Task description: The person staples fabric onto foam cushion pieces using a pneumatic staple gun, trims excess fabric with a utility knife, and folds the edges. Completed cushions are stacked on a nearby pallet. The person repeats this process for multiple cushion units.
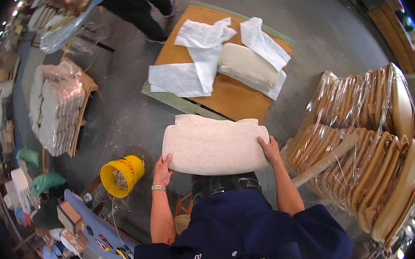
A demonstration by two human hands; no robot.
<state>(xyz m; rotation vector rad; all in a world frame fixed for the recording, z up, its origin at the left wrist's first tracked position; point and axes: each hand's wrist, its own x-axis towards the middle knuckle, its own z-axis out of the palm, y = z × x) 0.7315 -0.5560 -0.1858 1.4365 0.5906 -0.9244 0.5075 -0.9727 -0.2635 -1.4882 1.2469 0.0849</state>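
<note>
While both hands are busy with the cream padded panel (214, 146), we would watch the wrapped stack of curved tan pieces (389, 177) right of the grip first: swinging the panel that way could catch its plastic film and snag the cover. Beyond the grip stands the brown-topped table (245, 107); the panel set down carelessly there could ruck up the loose white cloths (178, 75) or land on the other cream pad (246, 59), which lies partly beneath a cloth.

The panel itself spans the space between the hands, in front of the waist. We see the left hand (162, 171) pinching its near left corner and the right hand (270, 151) its right end, thumbs on top; the other fingers are mostly hidden below. Since we see only the ends gripped, we judge that uneven pull could tilt it or let one corner slip. Left of the grip, the yellow bucket (134, 169) could be knocked by a sideways step.

As for writing, the dark blue shirt (240, 220), nearer the body than the grip, carries pale lettering around a small red-and-white emblem; the bucket bears dark print near its rim. We can spot no label on the panel.
</note>
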